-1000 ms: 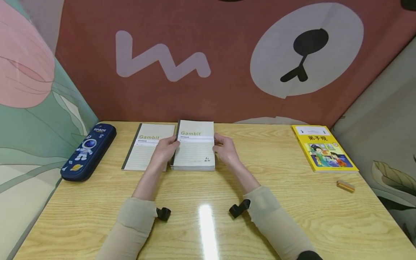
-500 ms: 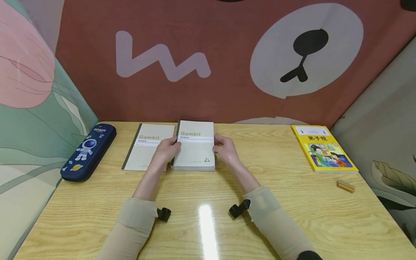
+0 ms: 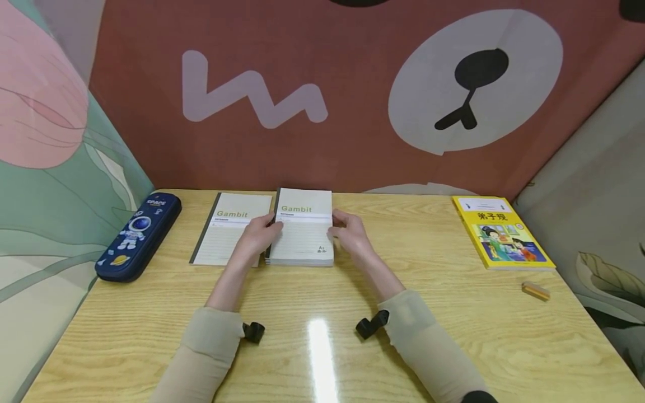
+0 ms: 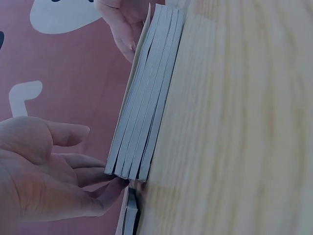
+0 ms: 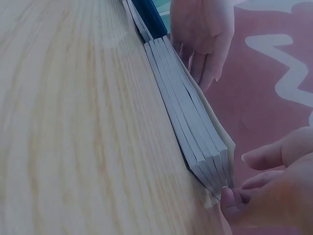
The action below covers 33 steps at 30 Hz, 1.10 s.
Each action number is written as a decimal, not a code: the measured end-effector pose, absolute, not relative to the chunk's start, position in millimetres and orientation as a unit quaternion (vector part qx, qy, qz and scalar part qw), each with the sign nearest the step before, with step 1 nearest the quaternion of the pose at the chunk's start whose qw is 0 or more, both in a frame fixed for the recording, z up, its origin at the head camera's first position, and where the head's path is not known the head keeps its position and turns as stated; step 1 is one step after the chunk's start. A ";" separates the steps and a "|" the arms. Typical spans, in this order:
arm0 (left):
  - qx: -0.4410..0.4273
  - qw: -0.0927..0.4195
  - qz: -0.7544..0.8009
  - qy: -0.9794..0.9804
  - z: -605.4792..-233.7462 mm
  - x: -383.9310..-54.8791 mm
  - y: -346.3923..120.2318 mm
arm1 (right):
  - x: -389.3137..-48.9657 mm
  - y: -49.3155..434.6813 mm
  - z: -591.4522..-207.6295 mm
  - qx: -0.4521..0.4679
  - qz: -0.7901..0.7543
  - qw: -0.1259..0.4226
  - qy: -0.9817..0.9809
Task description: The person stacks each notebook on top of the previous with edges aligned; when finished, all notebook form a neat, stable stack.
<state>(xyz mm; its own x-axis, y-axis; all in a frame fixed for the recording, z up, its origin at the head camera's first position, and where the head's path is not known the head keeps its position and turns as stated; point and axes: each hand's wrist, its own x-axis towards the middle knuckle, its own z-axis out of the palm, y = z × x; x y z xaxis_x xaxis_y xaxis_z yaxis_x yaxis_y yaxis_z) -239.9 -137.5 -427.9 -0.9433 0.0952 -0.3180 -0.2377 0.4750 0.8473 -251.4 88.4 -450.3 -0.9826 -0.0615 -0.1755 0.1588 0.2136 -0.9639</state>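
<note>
A stack of several Gambit notebooks [image 3: 305,229] with pale covers and dark spines lies between my two hands in the head view. My left hand [image 3: 258,234] touches the spine side with its fingers, while its thumb stands apart above the top cover, as the left wrist view shows. On the opposite side, the fingers of my right hand [image 3: 350,234] touch the page edges, with the thumb held off the cover. The top cover lifts slightly from the pages [image 5: 188,112] in the right wrist view. Another Gambit notebook [image 3: 227,235] lies flat to the left, partly behind my left hand.
A dark blue pencil case [image 3: 137,238] with an astronaut lies at the table's left edge. To the right are a yellow picture book [image 3: 504,232] and a small orange-brown block [image 3: 536,291]. A printed red wall [image 3: 353,151] stands behind the wooden table [image 3: 413,235].
Both hands stay at the stack's sides. The left thumb has shifted slightly right and the right thumb slightly left over the stack. The head view has tipped up a little.
</note>
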 end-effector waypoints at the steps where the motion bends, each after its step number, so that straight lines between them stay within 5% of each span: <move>1: -0.042 0.162 0.516 0.840 -428.5 -240.4 -137.3 | -250.8 88.9 -449.7 0.033 -0.627 0.090 0.773; 9: -0.045 0.154 0.546 0.822 -430.9 -243.3 -137.5 | -244.5 94.9 -449.0 0.051 -0.636 0.083 0.765; 21: -0.027 0.127 0.492 0.861 -423.2 -250.8 -158.4 | -245.1 71.7 -427.2 0.003 -0.569 -0.024 0.822; 33: 0.044 0.090 0.341 0.935 -413.4 -260.2 -211.2 | -240.2 -7.0 -406.9 -0.029 -0.603 0.050 0.796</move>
